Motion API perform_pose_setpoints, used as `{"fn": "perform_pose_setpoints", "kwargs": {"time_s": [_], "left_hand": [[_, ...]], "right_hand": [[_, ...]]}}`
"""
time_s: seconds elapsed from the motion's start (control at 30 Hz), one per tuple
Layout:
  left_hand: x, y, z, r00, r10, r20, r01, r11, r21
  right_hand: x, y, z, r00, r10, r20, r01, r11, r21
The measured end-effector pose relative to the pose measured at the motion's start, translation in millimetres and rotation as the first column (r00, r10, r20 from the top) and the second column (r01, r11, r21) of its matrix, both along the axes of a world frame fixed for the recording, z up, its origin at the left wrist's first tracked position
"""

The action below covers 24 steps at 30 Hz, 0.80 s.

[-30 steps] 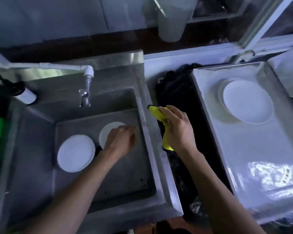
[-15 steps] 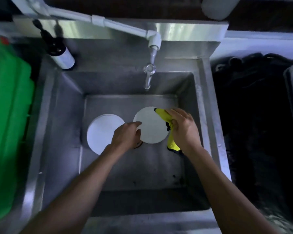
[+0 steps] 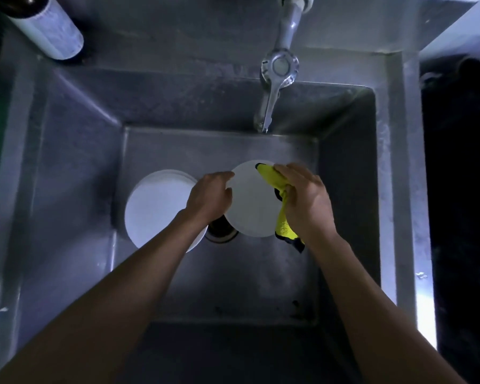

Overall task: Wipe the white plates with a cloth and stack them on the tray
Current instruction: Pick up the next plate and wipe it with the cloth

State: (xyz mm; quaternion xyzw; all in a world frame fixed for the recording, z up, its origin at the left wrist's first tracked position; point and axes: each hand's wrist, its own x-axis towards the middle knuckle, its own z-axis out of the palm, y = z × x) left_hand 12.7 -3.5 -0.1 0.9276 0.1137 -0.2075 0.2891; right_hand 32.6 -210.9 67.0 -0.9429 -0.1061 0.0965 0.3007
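Steel sink (image 3: pixel 75 162) walls frame everything here, and both hands work low in the basin. The left hand (image 3: pixel 209 196) grips the left rim of a white plate (image 3: pixel 251 202), fingers curled over the edge, holding it raised above the drain (image 3: pixel 222 231) with its face turned up; that looks meant to give the other hand a steady, open face to rub. The right hand (image 3: pixel 306 202) has its fingers clamped on a yellow cloth (image 3: pixel 273 180), pressing the folded end onto the plate's upper right while the dark-edged tail hangs below the wrist. Bunched like that, the cloth seems to give a firm pad for wiping. A second white plate (image 3: pixel 155 206), possibly a small stack, lies on the basin floor just left of the held one, partly under the left forearm, likely waiting its turn. The tap (image 3: pixel 275 79) hangs above the far wall, with no water visible. A dark bottle (image 3: pixel 46 26) with a pale label sits at the sink's far left corner; its label shows no readable writing, and no brand can be made out anywhere. The tray is out of view.
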Motion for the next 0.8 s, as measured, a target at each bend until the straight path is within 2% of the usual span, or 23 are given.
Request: {"fn": "perform_pose_setpoints", "kwargs": {"time_s": [0.17,0.47,0.8], "left_hand": [[18,-5,-19,0.999,0.025,-0.031,-0.026,0.998,-0.048],[22,-19,-46,0.975,0.220,0.035,-0.220,0.975,-0.013],[25,-24,-63,0.967,0.255,0.000,-0.255,0.967,-0.004]], "right_hand": [[12,-1,-16,0.999,0.002,-0.035,-0.001,1.000,0.029],[17,-10,-30,1.000,0.016,-0.016,-0.014,0.996,0.084],[11,-16,-38,1.000,0.030,-0.006,-0.030,0.996,0.084]]}}
